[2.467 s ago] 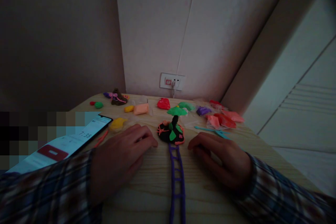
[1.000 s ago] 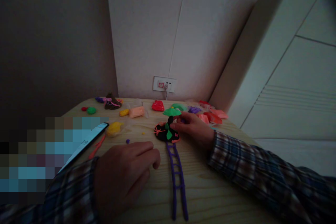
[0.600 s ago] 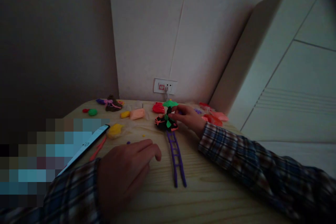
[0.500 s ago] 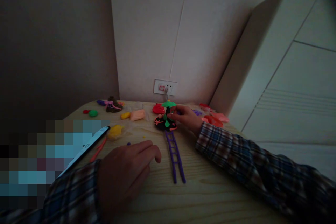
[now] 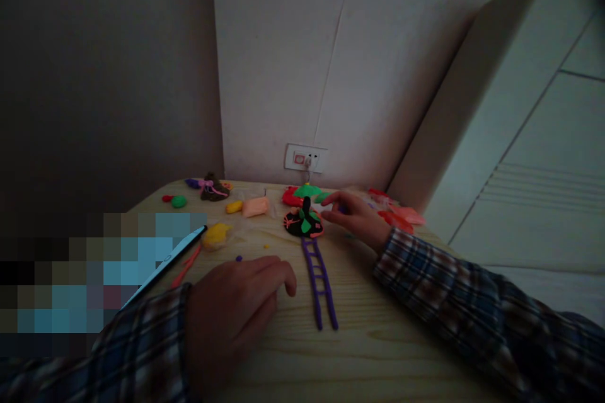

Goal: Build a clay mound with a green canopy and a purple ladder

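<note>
A clay model stands near the table's middle: a black base with coral trimmings, a dark trunk, green leaves and a green canopy on top. From the base a purple clay ladder runs flat along the table toward me. My right hand hovers just right of the trunk, thumb and index finger apart, with nothing seen between them. My left hand rests on the wood left of the ladder, fingers loosely bent and holding nothing visible; its thumb side is partly hidden.
Bagged clay lumps lie along the back: yellow, peach, red. A brown clay piece and a green ball sit back left. A phone is at left. A wall socket is behind.
My right hand reached to the trunk, and the model with its ladder shifted away from me. Since then the hand has let go and drawn slightly right. My left hand stays resting.
</note>
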Motion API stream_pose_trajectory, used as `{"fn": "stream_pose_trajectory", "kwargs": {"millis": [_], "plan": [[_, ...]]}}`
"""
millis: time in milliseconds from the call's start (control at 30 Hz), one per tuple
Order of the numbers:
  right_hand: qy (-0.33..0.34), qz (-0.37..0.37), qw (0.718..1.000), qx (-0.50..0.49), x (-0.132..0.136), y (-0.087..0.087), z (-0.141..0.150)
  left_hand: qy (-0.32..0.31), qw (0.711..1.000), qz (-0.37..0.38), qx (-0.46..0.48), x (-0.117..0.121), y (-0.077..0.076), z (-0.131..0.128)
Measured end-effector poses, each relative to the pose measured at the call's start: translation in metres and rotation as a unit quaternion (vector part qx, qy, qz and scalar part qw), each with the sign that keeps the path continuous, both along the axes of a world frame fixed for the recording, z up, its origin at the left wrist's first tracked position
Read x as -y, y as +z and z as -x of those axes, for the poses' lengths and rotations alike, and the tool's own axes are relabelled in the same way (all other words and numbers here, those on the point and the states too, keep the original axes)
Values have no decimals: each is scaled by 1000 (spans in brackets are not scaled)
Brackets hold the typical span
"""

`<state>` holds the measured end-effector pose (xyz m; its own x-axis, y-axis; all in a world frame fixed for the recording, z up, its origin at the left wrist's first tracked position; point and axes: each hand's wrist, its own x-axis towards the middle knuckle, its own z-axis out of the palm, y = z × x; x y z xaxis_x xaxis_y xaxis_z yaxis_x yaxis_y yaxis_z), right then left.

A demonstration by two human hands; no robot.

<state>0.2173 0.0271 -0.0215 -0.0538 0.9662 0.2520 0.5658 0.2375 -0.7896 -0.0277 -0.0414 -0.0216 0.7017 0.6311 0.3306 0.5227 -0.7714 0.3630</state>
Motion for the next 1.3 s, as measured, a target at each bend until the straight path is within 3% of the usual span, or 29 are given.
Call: {"fn": "stream_pose_trajectory", "kwargs": {"millis": [200,400,767,933,1300], "plan": [[-17,29,999,-42,41,1,-20,23,999,29,11,5,3,-6],[8,60,995,-75,64,4,-9,58,998,8,15,4,-1,-6],[46,92,972,-209,66,-4,-5,69,997,-12,13,0,-1,-7],[78,104,973,-193,67,-5,-6,70,997,-15,18,0,0,-7],[114,17,981,-154,70,1,-5,70,997,-35,27,1,-4,-6]]}}
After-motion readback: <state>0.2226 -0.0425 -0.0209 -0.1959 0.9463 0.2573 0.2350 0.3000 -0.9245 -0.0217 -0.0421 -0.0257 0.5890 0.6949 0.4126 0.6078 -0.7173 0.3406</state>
